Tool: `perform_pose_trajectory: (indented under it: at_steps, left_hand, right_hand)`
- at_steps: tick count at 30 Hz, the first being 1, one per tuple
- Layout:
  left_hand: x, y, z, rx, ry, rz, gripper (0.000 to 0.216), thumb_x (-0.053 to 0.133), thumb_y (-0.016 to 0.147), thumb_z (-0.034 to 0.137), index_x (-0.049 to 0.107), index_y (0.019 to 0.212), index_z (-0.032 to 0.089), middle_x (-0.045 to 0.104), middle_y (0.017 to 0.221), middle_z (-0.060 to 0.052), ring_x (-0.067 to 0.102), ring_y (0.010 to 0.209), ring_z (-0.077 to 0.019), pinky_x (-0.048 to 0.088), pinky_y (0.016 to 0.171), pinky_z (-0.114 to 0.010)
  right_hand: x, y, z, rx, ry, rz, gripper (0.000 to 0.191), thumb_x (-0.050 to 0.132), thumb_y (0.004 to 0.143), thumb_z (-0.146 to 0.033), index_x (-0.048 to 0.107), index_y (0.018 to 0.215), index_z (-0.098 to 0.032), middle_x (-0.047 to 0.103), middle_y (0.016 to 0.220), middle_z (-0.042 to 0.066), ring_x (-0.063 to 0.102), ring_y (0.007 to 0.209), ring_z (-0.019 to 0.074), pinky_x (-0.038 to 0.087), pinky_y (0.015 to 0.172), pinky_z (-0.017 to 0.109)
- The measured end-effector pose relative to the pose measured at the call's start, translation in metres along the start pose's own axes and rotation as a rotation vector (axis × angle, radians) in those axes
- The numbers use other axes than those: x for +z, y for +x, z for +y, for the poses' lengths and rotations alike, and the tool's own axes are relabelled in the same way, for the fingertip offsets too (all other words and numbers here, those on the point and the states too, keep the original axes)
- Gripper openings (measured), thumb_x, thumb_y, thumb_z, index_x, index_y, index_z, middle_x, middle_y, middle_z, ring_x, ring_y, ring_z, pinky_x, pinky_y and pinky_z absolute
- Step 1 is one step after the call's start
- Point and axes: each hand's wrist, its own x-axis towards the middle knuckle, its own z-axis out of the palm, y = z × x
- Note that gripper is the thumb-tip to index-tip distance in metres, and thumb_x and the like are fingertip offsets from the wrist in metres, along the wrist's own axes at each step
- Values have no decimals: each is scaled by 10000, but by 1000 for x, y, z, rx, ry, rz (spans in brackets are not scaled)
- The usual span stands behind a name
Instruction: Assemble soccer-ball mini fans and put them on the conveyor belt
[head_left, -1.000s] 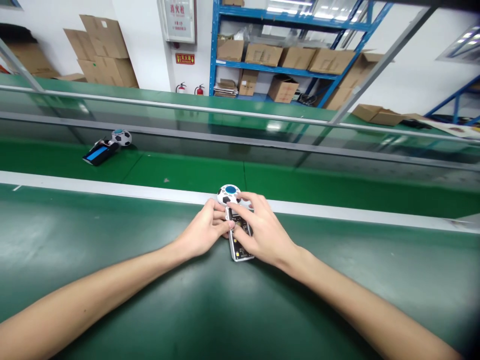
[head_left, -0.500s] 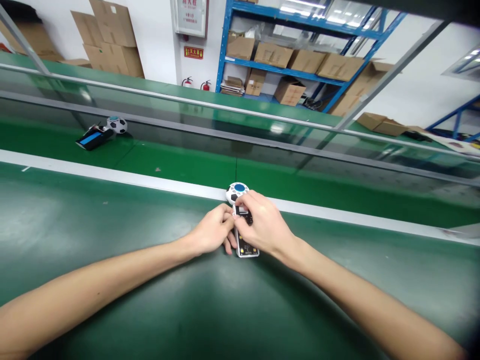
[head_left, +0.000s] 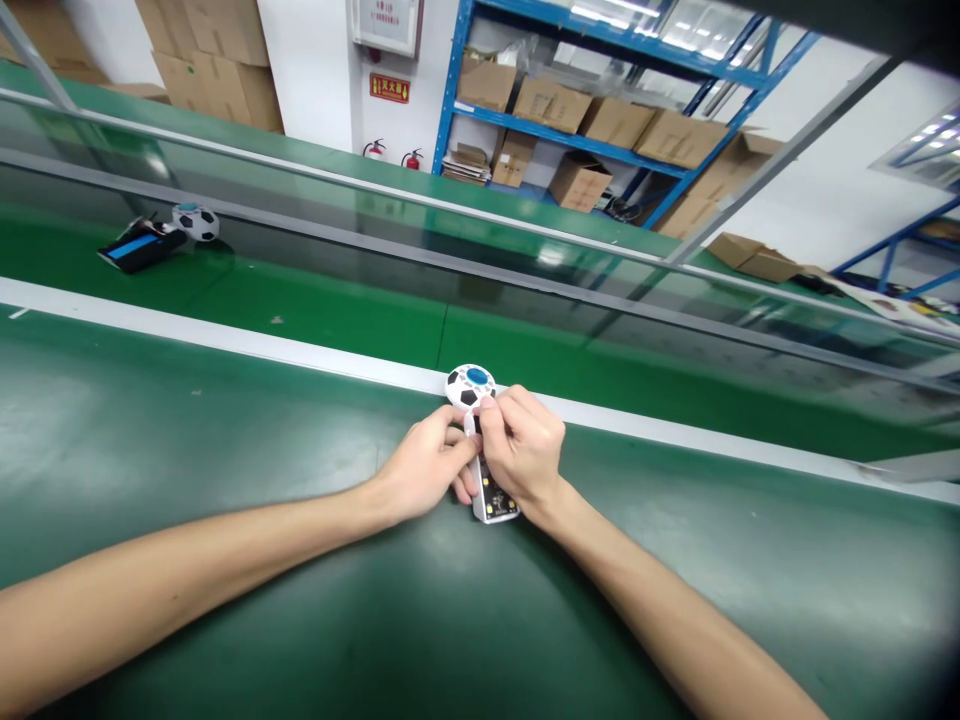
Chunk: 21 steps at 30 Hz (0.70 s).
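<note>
Football-headed gadget (head_left: pixel 470 385) at far edge of green bench mat (head_left: pixel 225 480), circuit board (head_left: pixel 496 502) exposed. Left hand (head_left: pixel 424 465) grips its handle. Right hand (head_left: pixel 525 450), fingers closed, pinches at the neck. Judged: seating a part. Next move calls for a steady hold and light pressure.

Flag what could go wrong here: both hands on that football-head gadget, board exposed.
1. Bare fingers of the right hand and left hand press on the gadget around its open circuit board. Static or smudges could harm it.
2. The gadget's football head lies at the white strip beside the belt. A slip might push it over the edge.
</note>
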Motion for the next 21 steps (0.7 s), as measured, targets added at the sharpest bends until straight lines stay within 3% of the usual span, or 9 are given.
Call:
perform_pose_trajectory:
  at_steps: [7, 15, 21]
  left_hand:
    - [0, 0, -4, 85, 11, -31, 260, 558, 916, 401, 463, 1016, 181, 628, 618, 8, 650, 532, -159, 556, 511, -267]
    - [1, 2, 0, 43, 51, -13, 133, 499, 937, 294, 455, 986, 178, 628, 617, 5, 653, 517, -164, 568, 513, -287]
    - [-1, 4, -3, 40, 95, -48, 117, 442, 947, 270, 462, 1014, 176, 632, 628, -1, 642, 527, -152, 560, 539, -281]
  right_hand:
    - [-5, -1, -1, 40, 5, 4, 370, 464, 940, -204, 501, 572, -204, 527, 570, 16, 455, 526, 124, 364, 523, 284]
    - [-3, 2, 1, 55, 0, -40, 367, 427, 974, -213, 401, 608, -221, 467, 587, 4, 417, 539, 126, 340, 529, 288]
    - [-2, 10, 1, 105, -18, -190, 382, 384, 999, -262, 325, 623, -227, 428, 605, -6, 409, 556, 130, 317, 549, 295]
